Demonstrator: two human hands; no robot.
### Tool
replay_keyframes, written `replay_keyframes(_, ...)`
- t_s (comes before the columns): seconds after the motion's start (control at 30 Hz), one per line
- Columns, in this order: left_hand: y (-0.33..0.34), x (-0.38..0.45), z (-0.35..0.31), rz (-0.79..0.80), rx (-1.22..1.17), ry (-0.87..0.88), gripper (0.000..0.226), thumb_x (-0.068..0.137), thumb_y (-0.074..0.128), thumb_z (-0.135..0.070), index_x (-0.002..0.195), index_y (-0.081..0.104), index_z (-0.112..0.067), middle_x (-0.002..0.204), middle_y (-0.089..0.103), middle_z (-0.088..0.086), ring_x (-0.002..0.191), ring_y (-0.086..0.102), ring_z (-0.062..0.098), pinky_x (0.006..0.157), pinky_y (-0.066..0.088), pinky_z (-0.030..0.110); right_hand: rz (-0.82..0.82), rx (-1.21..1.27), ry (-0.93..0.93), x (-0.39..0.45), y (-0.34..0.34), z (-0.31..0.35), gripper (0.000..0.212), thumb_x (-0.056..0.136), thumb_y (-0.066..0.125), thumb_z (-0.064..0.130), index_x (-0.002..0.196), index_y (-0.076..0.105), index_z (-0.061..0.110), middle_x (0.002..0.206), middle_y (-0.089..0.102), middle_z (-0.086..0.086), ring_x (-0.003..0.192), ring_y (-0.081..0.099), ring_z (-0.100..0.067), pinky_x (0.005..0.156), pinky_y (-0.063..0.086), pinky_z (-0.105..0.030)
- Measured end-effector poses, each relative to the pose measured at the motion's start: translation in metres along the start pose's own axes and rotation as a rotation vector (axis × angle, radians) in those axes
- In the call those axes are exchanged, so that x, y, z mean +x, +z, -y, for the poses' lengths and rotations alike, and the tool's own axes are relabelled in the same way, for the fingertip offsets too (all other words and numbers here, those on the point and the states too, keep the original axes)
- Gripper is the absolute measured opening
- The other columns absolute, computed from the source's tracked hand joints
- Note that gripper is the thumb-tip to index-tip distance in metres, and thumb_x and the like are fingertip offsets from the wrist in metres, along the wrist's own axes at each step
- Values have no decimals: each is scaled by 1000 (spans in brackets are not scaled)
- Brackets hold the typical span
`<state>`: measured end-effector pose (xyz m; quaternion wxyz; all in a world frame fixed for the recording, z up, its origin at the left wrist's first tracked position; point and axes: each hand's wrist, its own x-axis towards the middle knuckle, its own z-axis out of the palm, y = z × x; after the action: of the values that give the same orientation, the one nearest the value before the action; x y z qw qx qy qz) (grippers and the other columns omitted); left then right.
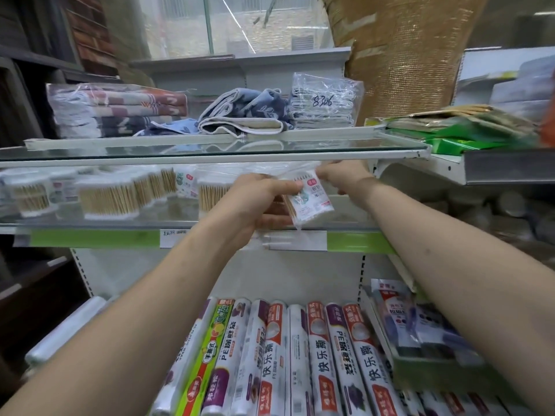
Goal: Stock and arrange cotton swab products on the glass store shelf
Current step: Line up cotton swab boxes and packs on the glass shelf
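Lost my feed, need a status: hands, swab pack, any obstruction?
Left hand grips swab pack at glass shelf edge. Right hand pinches its top. Swab tubs left, clear of it.

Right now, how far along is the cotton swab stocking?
Partly done: swab packs already stand along the glass shelf. In hand: the left hand holds a swab packet while the right hand grips its clear bag. Left: placing that packet.
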<state>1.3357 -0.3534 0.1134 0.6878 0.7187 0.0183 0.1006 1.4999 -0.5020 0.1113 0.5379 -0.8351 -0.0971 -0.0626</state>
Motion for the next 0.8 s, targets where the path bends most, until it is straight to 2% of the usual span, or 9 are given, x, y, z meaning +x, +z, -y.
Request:
replay_keyframes(0.03, 6, 1, 0, -13, -5, 10, 22, 88, 75, -8, 106, 68, 1, 90, 78, 15, 78, 76, 25, 67, 64, 37, 82, 67, -14, -14, -6, 3, 34, 77, 74, 36, 99, 72, 11, 96, 70, -4, 79, 60, -18, 65, 47, -28)
replay_keyframes(0.13, 22, 3, 2, -76, -18, 55, 18, 85, 77, -3, 100, 66, 0, 91, 78, 16, 75, 77, 27, 60, 63, 35, 374, 251, -49, -46, -21, 7, 27, 98, 53, 32, 106, 67, 11, 95, 67, -11, 85, 60, -25, 84, 48, -42)
replay_keyframes(0.23, 34, 6, 5, -112, -34, 92, 17, 82, 78, 1, 87, 63, -2, 92, 77, 19, 74, 77, 28, 56, 60, 32, 393, 364, 6, -58, -35, 5, 33, 105, 37, 31, 98, 63, 11, 91, 66, -12, 89, 62, -30, 93, 47, -50)
replay_keyframes(0.33, 39, 7, 6, -134, -41, 111, 18, 83, 78, 1, 88, 61, -2, 91, 75, 20, 70, 76, 28, 51, 60, 32, 398, 422, 50, -61, -43, -4, 44, 105, 32, 39, 107, 62, 7, 93, 70, -17, 90, 63, -33, 80, 49, -43)
replay_keyframes(0.4, 39, 10, 8, -164, -36, 122, 21, 83, 79, -1, 93, 60, 1, 93, 75, 22, 73, 77, 31, 58, 63, 38, 460, 458, 49, -66, -47, -7, 42, 102, 41, 37, 113, 64, 4, 100, 72, -19, 89, 67, -31, 75, 51, -39)
replay_keyframes(0.5, 37, 14, 10, -183, -32, 123, 28, 83, 81, -5, 100, 63, 8, 95, 75, 23, 77, 77, 32, 68, 64, 46, 522, 369, -46, -71, -51, -7, 34, 87, 68, 11, 118, 67, -3, 110, 72, -18, 94, 69, -27, 80, 58, -39)
replay_keyframes(0.6, 33, 11, 13, -191, -5, 137, 24, 86, 80, -9, 100, 66, 3, 89, 73, 15, 75, 73, 26, 70, 64, 40, 455, 336, -34, -62, -48, -5, 40, 83, 70, -5, 122, 63, -5, 114, 72, -17, 96, 69, -28, 79, 61, -37)
replay_keyframes(0.7, 23, 8, 17, -232, 53, 162, 20, 86, 79, -13, 99, 68, -2, 87, 68, 16, 74, 66, 26, 73, 64, 41, 283, 331, 36, -46, -43, -3, 41, 83, 71, -5, 123, 63, -3, 108, 74, -17, 91, 72, -28, 74, 63, -37)
replay_keyframes(0.8, 11, 7, 21, -281, 142, 208, 13, 83, 82, -16, 91, 72, -11, 86, 71, 10, 77, 68, 23, 70, 64, 38, 186, 210, 59, -29, -33, -4, 33, 82, 73, -6, 114, 65, -3, 97, 76, -14, 89, 75, -30, 69, 63, -38)
